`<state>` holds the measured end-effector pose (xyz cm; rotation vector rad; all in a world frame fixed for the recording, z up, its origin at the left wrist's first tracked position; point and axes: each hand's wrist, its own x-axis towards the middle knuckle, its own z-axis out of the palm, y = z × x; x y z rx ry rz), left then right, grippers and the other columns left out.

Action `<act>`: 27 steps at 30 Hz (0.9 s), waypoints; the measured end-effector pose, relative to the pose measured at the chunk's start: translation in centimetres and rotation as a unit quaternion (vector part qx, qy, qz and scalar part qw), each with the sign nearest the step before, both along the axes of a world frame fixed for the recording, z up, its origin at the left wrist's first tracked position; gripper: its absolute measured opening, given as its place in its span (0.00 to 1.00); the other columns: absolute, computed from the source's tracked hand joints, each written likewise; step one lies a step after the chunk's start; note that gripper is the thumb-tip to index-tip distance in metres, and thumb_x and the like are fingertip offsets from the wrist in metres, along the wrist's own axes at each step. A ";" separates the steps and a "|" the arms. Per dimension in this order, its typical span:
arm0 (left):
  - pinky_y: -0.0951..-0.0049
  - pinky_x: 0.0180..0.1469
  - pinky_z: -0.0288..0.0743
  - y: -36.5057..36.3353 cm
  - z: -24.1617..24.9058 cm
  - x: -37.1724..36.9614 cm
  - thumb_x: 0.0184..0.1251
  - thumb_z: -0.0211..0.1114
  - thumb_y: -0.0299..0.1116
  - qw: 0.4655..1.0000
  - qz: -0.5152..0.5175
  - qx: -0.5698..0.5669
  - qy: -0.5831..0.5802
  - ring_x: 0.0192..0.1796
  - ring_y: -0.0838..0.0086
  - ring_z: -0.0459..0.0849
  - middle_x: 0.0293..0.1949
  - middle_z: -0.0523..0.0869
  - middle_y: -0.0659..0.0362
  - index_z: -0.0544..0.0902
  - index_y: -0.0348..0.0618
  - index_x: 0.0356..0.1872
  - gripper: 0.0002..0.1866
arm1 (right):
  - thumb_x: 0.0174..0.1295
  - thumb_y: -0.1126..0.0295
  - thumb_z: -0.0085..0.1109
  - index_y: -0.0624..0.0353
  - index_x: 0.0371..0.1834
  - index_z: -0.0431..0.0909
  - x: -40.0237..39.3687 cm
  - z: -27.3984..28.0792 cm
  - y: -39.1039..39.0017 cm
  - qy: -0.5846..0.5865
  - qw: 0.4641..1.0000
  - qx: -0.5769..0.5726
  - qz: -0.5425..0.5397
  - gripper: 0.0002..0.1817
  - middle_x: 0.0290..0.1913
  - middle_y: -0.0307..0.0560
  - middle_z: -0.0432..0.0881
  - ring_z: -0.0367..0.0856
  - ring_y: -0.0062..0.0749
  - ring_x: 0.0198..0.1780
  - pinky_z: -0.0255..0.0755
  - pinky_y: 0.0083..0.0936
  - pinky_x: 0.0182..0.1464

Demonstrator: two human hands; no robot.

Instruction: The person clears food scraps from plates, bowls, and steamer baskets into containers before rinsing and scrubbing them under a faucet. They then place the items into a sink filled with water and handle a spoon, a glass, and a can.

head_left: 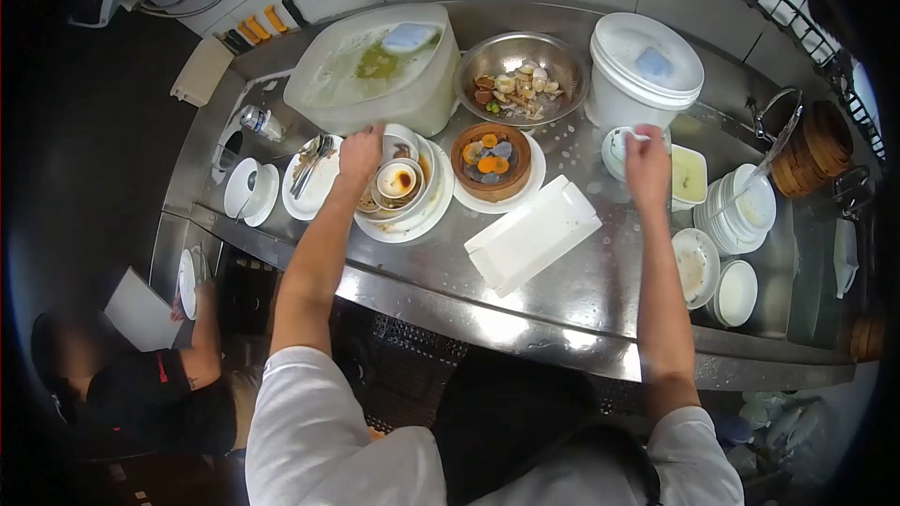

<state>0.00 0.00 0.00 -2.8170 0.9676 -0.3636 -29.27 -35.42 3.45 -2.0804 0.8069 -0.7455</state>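
My left hand (362, 157) is closed at the left edge of a stack of dirty dishes (433, 211), topped by a small sauce-stained bowl (397, 180). What its fingers hold is too small to make out. My right hand (647, 167) has its fingers closed on the rim of a small white bowl (615, 154), below the lidded white bucket (647, 66). Between my hands, a bamboo steamer (489, 161) with orange slices sits on a white plate, and an empty white rectangular dish (532, 236) lies nearer to me.
A tub of cloudy water (375, 98) and a metal bowl of food scraps (483, 61) stand at the back. Stacked white bowls (741, 215) and a running tap (783, 141) are right. Another person (178, 394) holds a plate at the lower left.
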 end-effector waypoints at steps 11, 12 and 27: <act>0.59 0.35 0.78 -5.0 10.8 -0.4 0.63 0.58 0.35 0.987 -0.049 -0.125 0.088 0.33 0.53 0.84 0.35 0.83 0.42 0.80 0.35 0.42 0.14 | 0.58 0.66 0.59 0.63 0.59 0.65 16.6 4.1 16.2 -0.042 0.863 0.370 0.341 0.27 0.41 0.51 0.80 0.81 0.30 0.27 0.77 0.24 0.29; 0.60 0.35 0.78 -4.6 10.6 -0.8 0.63 0.59 0.37 0.941 -0.037 -0.244 0.232 0.34 0.55 0.84 0.34 0.84 0.43 0.81 0.34 0.41 0.15 | 0.59 0.69 0.53 0.65 0.58 0.65 16.5 3.9 15.6 -0.051 0.863 0.393 0.314 0.23 0.39 0.52 0.80 0.80 0.29 0.24 0.75 0.19 0.22; 0.54 0.46 0.76 2.2 0.0 -4.8 0.60 0.61 0.33 0.982 -0.020 -0.074 0.173 0.42 0.51 0.83 0.37 0.84 0.45 0.79 0.41 0.40 0.09 | 0.51 0.78 0.52 0.61 0.57 0.61 17.0 4.8 2.1 -0.094 0.916 -0.387 -0.056 0.27 0.45 0.63 0.73 0.79 0.62 0.37 0.75 0.49 0.37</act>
